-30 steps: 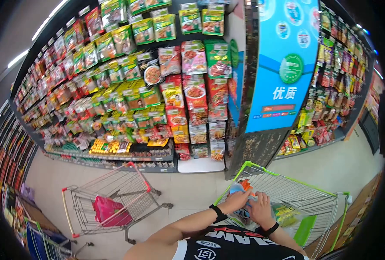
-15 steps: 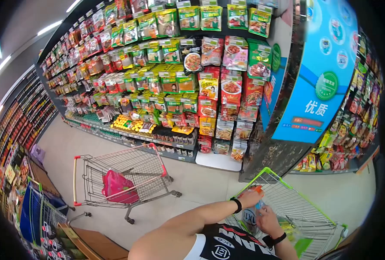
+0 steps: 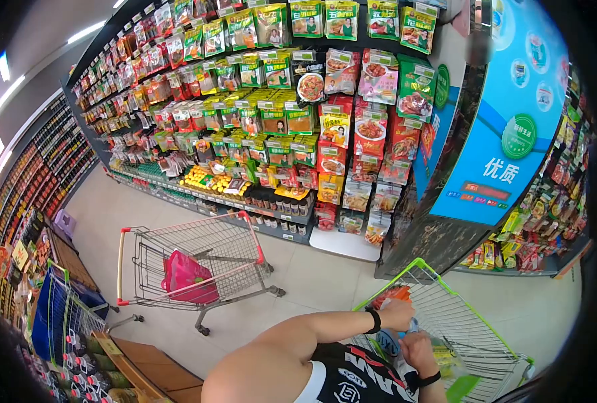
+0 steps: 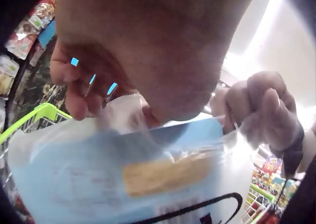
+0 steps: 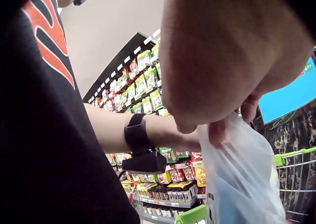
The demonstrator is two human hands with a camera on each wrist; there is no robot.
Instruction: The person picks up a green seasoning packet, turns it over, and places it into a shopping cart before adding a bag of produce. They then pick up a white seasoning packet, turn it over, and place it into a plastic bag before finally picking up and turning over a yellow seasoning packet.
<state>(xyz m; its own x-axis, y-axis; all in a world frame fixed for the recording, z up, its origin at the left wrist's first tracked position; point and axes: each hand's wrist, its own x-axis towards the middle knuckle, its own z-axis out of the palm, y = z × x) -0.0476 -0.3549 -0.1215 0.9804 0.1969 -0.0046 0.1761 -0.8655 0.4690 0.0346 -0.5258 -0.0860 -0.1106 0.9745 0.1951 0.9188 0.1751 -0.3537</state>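
A clear plastic bag (image 4: pixel 34 145) with a light-blue package (image 4: pixel 89 184) inside spans both hands in the left wrist view. My left hand (image 3: pixel 395 314) (image 4: pixel 148 51) grips its top edge with curled fingers. Close beside it, my right hand (image 3: pixel 418 350) (image 4: pixel 266 108) pinches the bag's other upper corner. From the right wrist, the whitish bag (image 5: pixel 242 165) hangs under my right hand (image 5: pixel 227 56), whose fingertips are partly hidden. An orange package (image 3: pixel 398 293) shows just beyond my left hand, over the green-trimmed cart (image 3: pixel 473 312).
A red-trimmed cart (image 3: pixel 197 258) holding a pink bag (image 3: pixel 187 279) stands to the left. Ahead are shelves of hanging packets (image 3: pixel 278 121) and a pillar with a blue sign (image 3: pixel 506 134). Boxed bottles (image 3: pixel 97 366) and a blue cart (image 3: pixel 57 322) are at lower left.
The head view has swung left, so shelves and carts sit further right. Both hands stay together over the cart; the orange item now shows beyond my left hand.
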